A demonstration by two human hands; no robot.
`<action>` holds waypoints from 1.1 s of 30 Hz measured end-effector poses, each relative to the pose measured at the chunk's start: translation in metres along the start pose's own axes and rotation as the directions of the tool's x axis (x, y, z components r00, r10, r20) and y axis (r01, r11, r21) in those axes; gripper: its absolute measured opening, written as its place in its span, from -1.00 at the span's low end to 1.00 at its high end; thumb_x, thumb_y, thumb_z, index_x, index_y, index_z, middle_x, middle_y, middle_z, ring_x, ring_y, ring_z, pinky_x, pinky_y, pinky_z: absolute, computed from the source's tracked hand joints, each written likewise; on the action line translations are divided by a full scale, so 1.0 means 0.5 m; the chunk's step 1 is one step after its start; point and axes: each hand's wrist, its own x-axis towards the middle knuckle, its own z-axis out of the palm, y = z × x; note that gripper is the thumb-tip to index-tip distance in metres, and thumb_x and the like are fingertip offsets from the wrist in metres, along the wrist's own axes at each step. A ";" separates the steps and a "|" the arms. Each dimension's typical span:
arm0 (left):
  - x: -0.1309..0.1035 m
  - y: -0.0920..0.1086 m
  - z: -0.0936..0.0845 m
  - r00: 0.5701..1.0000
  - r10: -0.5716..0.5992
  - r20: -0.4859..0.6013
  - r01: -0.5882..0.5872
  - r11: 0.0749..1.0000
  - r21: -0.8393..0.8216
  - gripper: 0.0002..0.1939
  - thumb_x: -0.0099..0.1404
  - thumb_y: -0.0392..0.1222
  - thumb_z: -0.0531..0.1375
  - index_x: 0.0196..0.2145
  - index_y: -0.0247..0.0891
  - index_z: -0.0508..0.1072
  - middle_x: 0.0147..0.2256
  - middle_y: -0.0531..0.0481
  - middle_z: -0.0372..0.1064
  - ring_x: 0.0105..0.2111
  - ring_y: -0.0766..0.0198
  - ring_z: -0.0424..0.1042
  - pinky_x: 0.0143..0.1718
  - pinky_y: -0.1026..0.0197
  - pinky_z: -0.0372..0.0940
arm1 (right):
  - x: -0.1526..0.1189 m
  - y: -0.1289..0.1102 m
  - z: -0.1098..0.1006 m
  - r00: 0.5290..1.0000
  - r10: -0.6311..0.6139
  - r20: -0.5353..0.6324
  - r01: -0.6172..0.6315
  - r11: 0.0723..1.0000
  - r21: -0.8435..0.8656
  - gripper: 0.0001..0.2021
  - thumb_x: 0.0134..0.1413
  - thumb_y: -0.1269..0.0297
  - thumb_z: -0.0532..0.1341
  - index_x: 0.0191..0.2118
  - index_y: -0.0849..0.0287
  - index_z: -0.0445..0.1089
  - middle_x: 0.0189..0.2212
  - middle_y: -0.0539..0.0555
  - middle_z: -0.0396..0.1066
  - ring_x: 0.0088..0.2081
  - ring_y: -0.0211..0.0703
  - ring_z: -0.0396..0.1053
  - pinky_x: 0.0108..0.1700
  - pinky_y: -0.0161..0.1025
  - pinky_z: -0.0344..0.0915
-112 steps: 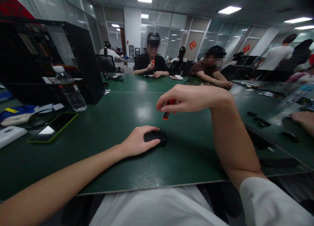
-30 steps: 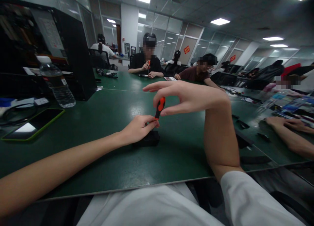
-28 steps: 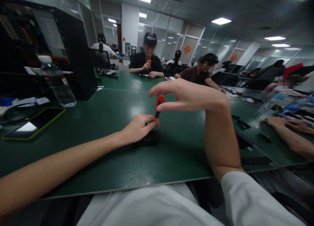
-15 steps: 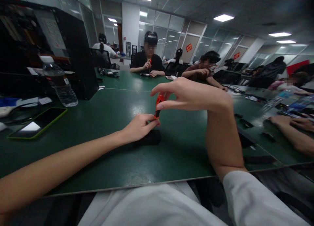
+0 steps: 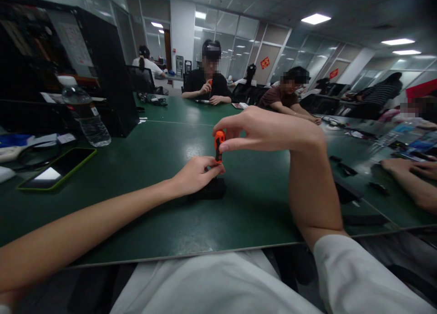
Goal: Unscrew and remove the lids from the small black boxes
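An orange and black screwdriver [image 5: 219,146] stands nearly upright over a small black block [image 5: 213,189] on the green table [image 5: 164,232]. My right hand [image 5: 252,129] is bent over from the right, its thumb and fingers closed on the handle. Lower down, my left hand [image 5: 196,175] pinches the screwdriver near the bottom of its handle, just above the block. The fingers partly hide the shaft, and the tip cannot be made out.
At the left are a green-edged phone [image 5: 58,169], a water bottle [image 5: 87,116] and a black computer case [image 5: 102,73]. Small black parts [image 5: 344,168] and another person's hands [image 5: 406,173] are at the right. People sit across the table.
The screwdriver has come more upright, and my right fingers have closed in around its handle. My left hand keeps its hold. The view has shifted slightly.
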 end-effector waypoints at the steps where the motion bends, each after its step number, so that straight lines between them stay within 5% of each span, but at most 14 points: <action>1: 0.000 0.000 0.000 1.000 0.001 -0.001 -0.001 1.000 -0.007 -0.73 0.45 -0.12 0.14 -0.25 -0.29 0.60 -0.28 -0.05 0.62 -0.25 0.16 0.58 -0.17 0.23 0.38 | 0.000 0.000 -0.001 1.000 -0.014 0.012 0.014 1.000 0.010 -0.69 0.34 0.08 0.17 -0.05 0.16 0.53 -0.31 0.05 0.57 -0.30 -0.18 0.48 -0.19 -0.25 0.32; 7: -0.002 0.000 0.001 0.999 0.038 0.028 -0.038 0.999 -0.021 -0.72 0.47 -0.13 0.13 -0.23 -0.29 0.60 -0.24 -0.07 0.63 -0.22 0.16 0.58 -0.14 0.22 0.37 | -0.018 -0.006 -0.003 0.980 -0.199 -0.015 0.199 0.979 0.032 -0.81 0.28 0.22 0.20 -0.10 0.09 0.53 0.29 0.10 0.30 0.14 -0.07 0.40 0.06 -0.19 0.33; 11: -0.001 0.001 0.003 0.999 0.031 0.039 -0.031 0.999 -0.009 -0.75 0.46 -0.15 0.15 -0.25 -0.28 0.60 -0.25 -0.05 0.63 -0.23 0.16 0.58 -0.15 0.22 0.37 | -0.018 -0.014 0.005 0.999 -0.044 -0.032 0.043 0.998 -0.041 -0.68 0.28 0.07 0.23 0.02 0.12 0.51 -0.07 0.11 0.57 -0.14 -0.11 0.51 -0.14 -0.22 0.33; 15: -0.001 0.005 -0.003 0.998 0.051 0.022 -0.051 0.999 0.009 -0.77 0.44 -0.16 0.16 -0.26 -0.27 0.60 -0.28 -0.05 0.62 -0.25 0.18 0.57 -0.15 0.23 0.36 | -0.017 -0.022 0.004 1.000 -0.025 -0.003 0.024 0.997 -0.071 -0.76 0.31 0.11 0.21 -0.18 0.12 0.56 -0.38 0.02 0.57 -0.40 -0.25 0.44 -0.34 -0.30 0.20; 23: -0.035 -0.009 -0.048 0.956 0.245 0.161 -0.252 0.967 0.029 -0.73 0.46 -0.17 0.15 -0.30 -0.27 0.62 -0.31 -0.10 0.58 -0.30 0.22 0.54 -0.19 0.23 0.35 | -0.018 -0.035 -0.001 0.990 -0.134 -0.036 0.133 0.991 -0.029 -0.76 0.31 0.12 0.20 -0.14 0.13 0.55 -0.35 0.00 0.57 -0.37 -0.24 0.44 -0.32 -0.29 0.21; 33: -0.053 -0.023 -0.034 0.936 0.323 0.138 -0.330 0.943 0.032 -0.76 0.45 -0.21 0.17 -0.24 -0.26 0.66 -0.20 -0.19 0.61 -0.21 0.17 0.59 -0.11 0.21 0.43 | -0.014 -0.048 0.010 0.978 -0.209 -0.019 0.208 0.977 -0.039 -0.74 0.33 0.10 0.18 -0.18 0.15 0.54 -0.41 -0.01 0.53 -0.43 -0.28 0.38 -0.35 -0.29 0.13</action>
